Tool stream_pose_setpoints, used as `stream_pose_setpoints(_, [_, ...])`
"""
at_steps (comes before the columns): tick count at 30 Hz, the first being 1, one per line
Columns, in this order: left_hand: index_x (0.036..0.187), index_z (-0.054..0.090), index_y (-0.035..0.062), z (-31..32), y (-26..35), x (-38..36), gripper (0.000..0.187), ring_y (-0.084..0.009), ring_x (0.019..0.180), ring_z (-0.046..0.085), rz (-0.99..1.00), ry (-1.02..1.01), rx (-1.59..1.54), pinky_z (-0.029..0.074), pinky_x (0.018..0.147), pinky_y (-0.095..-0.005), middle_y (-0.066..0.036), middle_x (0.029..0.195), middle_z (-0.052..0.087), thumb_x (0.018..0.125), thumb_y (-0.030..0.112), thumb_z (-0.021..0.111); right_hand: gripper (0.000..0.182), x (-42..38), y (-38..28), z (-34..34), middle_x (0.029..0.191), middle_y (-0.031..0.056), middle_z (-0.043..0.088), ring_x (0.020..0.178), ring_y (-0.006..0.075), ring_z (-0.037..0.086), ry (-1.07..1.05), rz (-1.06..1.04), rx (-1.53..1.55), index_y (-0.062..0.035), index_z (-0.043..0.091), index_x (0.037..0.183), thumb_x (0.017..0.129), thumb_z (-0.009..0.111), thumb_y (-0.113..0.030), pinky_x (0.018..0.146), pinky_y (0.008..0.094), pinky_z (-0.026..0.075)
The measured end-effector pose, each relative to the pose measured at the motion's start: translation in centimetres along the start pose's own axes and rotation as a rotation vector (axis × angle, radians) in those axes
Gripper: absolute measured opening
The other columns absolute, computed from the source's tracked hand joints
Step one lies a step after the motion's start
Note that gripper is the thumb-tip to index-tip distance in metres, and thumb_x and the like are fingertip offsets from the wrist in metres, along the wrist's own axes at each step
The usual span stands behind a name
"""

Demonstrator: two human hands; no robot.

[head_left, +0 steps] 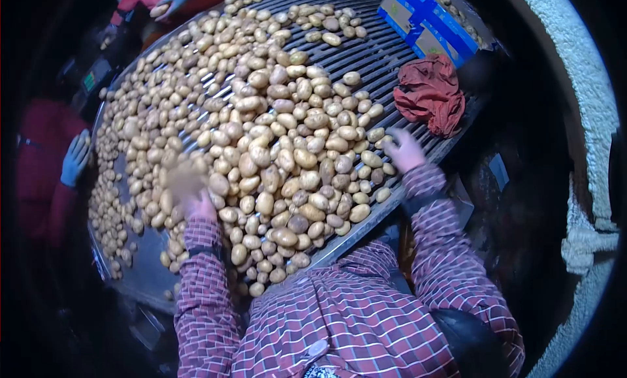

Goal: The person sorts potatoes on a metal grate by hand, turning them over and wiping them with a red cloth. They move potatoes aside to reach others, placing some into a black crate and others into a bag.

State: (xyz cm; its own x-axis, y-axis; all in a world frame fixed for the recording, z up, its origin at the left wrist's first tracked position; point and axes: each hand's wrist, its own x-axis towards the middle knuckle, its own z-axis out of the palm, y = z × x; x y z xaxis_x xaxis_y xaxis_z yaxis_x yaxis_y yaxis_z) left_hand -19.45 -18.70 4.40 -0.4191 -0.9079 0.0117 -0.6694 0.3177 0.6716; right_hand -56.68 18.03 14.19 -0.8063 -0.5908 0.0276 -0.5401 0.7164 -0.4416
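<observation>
Potatoes (pixel 261 156) of several sizes lie heaped over a dark slatted table (pixel 385 58). My left hand (pixel 188 182) is over the left part of the heap, among the potatoes; motion smears it, so its fingers and anything in them cannot be made out. At the heap's right edge, my right hand (pixel 406 149) has its fingers stretched toward the outermost potatoes, close to a small one. Nothing shows in its grasp, though the fingertips are slightly blurred.
A crumpled red cloth (pixel 430 96) lies on the slats beyond my right hand. Behind it stands a blue-taped cardboard box (pixel 428 22) holding potatoes. On the left is a co-worker's gloved hand (pixel 76 157); another co-worker's gloved hand (pixel 171 2) holds a potato at the far side.
</observation>
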Motion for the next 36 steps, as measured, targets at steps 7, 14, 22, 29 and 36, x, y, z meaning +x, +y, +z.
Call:
stream_pose_setpoints(7, [0.125, 0.055, 0.0029, -0.8, -4.0, -1.7, 0.042, -0.0235, 0.107, 0.06, 0.114, 0.023, -0.501, 0.045, 0.099, -0.0349, -0.012, 0.114, 0.063, 0.084, 0.004, 0.063, 0.061, -8.7, 0.3, 8.7, 0.13, 0.0182, 0.052, 0.124, 0.0349, 0.046, 0.2, -0.025, -0.256, -0.0096, 0.05, 0.133, 0.079, 0.066, -0.032, 0.104, 0.0488, 0.037])
stream_pose_setpoints(14, [0.123, 0.056, 0.0007, -7.3, -6.5, -13.3, 0.043, -0.0161, 0.104, 0.058, -0.242, 0.125, -0.814, 0.046, 0.094, -0.0303, -0.006, 0.113, 0.062, 0.082, 0.001, 0.07, 0.061, -8.4, -0.2, 8.5, 0.13, 0.0157, 0.054, 0.123, 0.0342, 0.047, 0.155, 0.078, -0.238, -0.0137, 0.051, 0.133, 0.077, 0.068, -0.03, 0.104, 0.0471, 0.038])
stream_pose_setpoints(22, [0.131, 0.05, 0.0076, -9.1, -0.2, -20.1, 0.047, -0.0188, 0.09, 0.064, -0.438, -0.166, -1.206, 0.054, 0.08, -0.0321, -0.008, 0.112, 0.061, 0.086, 0.006, 0.064, 0.044, -15.2, -15.3, 5.7, 0.127, 0.0114, 0.06, 0.118, 0.0211, 0.055, -0.375, -0.004, 0.719, -0.0016, 0.059, 0.124, 0.087, 0.068, -0.024, 0.101, 0.0338, 0.041])
stream_pose_setpoints(29, [0.128, 0.053, 0.0071, -7.4, 3.7, -24.4, 0.056, -0.0277, 0.114, 0.057, 0.148, -0.696, -0.502, 0.043, 0.101, -0.0357, -0.017, 0.12, 0.06, 0.077, 0.024, 0.071, 0.032, -20.2, -18.6, 10.5, 0.11, 0.0099, 0.068, 0.1, 0.0155, 0.063, -0.571, -0.263, 0.708, -0.0024, 0.064, 0.117, 0.092, 0.063, -0.022, 0.089, 0.0294, 0.049])
stream_pose_setpoints(36, [0.12, 0.058, 0.007, -10.9, -4.9, -26.9, 0.049, -0.0193, 0.105, 0.061, -0.216, -0.394, -0.495, 0.047, 0.095, -0.0326, -0.01, 0.11, 0.066, 0.074, 0.016, 0.073, 0.023, -19.6, -11.9, 14.2, 0.1, 0.0061, 0.068, 0.092, 0.0147, 0.064, -0.389, -0.057, 0.806, 0.0012, 0.067, 0.11, 0.094, 0.059, -0.014, 0.084, 0.0272, 0.051])
